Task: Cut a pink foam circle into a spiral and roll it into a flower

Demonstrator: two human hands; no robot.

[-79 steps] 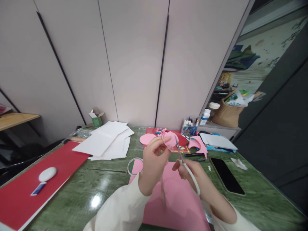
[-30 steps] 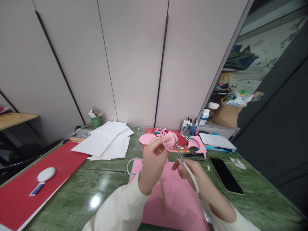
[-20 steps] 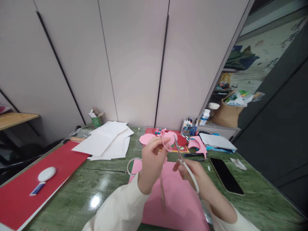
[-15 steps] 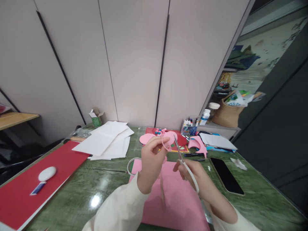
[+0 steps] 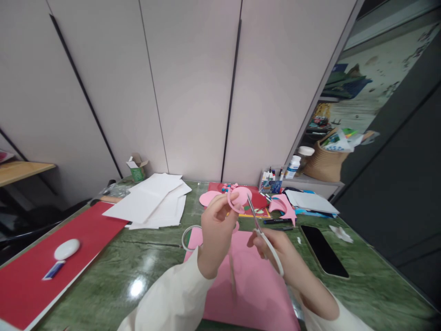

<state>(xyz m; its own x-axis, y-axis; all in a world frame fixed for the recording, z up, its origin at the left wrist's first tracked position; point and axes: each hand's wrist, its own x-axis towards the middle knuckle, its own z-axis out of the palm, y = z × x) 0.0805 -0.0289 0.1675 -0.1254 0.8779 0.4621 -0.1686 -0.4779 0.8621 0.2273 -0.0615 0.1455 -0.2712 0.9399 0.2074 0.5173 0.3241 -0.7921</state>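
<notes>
My left hand [image 5: 217, 230] pinches a rounded pink paper piece [image 5: 243, 196], from which a curled thin strip hangs at the left edge. In my right hand [image 5: 272, 246] are scissors [image 5: 275, 257] with white handles, their blades pointing up and touching or very near the right edge of the piece. How far the blades are apart is hard to tell. Below both hands a large pink sheet [image 5: 248, 285] lies on the green table [image 5: 155, 271]. A pink oval [image 5: 208, 198] rests behind my left hand.
White papers [image 5: 148, 197] and a red board [image 5: 86, 243] with a white oval object [image 5: 66, 249] lie left. A tape roll [image 5: 188, 238] sits near my left wrist. Rightward are pink scraps [image 5: 282, 206], a phone [image 5: 324, 250] and a pen box [image 5: 271, 181].
The pink piece has turned in my left fingers and moved slightly left, showing more of its round face. The scissors have shifted slightly left with my right hand.
</notes>
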